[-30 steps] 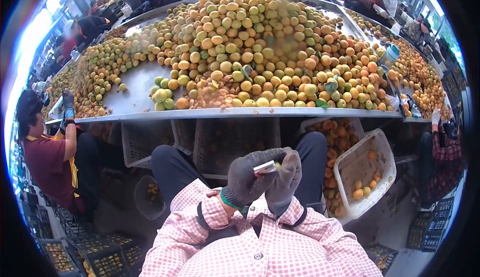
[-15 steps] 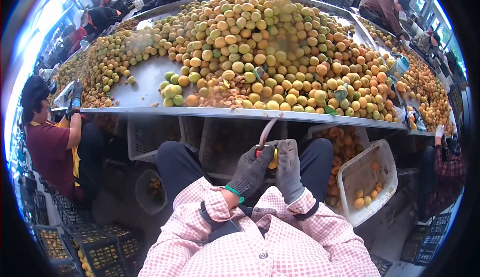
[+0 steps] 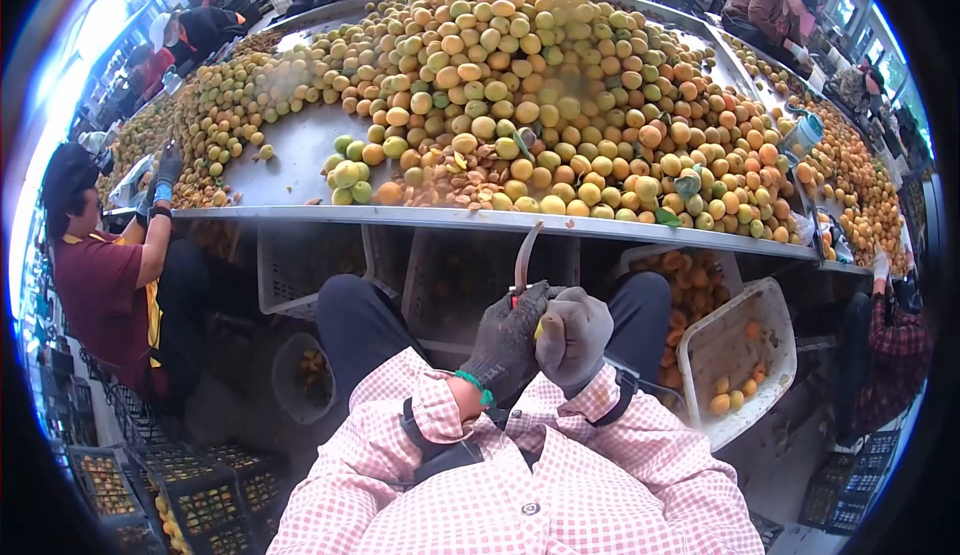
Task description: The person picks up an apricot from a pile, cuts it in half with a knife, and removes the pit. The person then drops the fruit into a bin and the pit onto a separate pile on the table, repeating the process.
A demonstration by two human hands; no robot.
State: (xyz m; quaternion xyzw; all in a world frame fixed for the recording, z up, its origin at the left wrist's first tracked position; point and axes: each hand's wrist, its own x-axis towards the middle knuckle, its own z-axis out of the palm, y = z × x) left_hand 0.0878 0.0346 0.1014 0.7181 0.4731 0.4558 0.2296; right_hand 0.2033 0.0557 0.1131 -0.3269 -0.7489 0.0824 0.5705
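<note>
My left hand (image 3: 506, 338), in a dark grey knitted glove with a green band at the wrist, is closed around a knife (image 3: 524, 260). The knife's curved blade points up toward the table edge, and a bit of red shows at its base. Right beside it, my right hand (image 3: 574, 339), in a lighter grey glove, is closed, its fingers curled against the left hand. A small patch of yellow shows between the hands; most of that thing is hidden. Beyond them, a large heap of yellow-green and orange fruit (image 3: 500, 75) lies on the metal table (image 3: 290, 160).
Under the table stand pale crates (image 3: 315, 300), and a white tub (image 3: 688, 375) with a few fruits is at my right knee. A bucket (image 3: 281, 385) is at lower left. A person in maroon (image 3: 100, 285) works at left; other people sit around.
My right hand has turned and its fingers have curled in; less of the yellow piece shows. The blade stands more upright. At left, the person's gloved hand has shifted slightly over the table.
</note>
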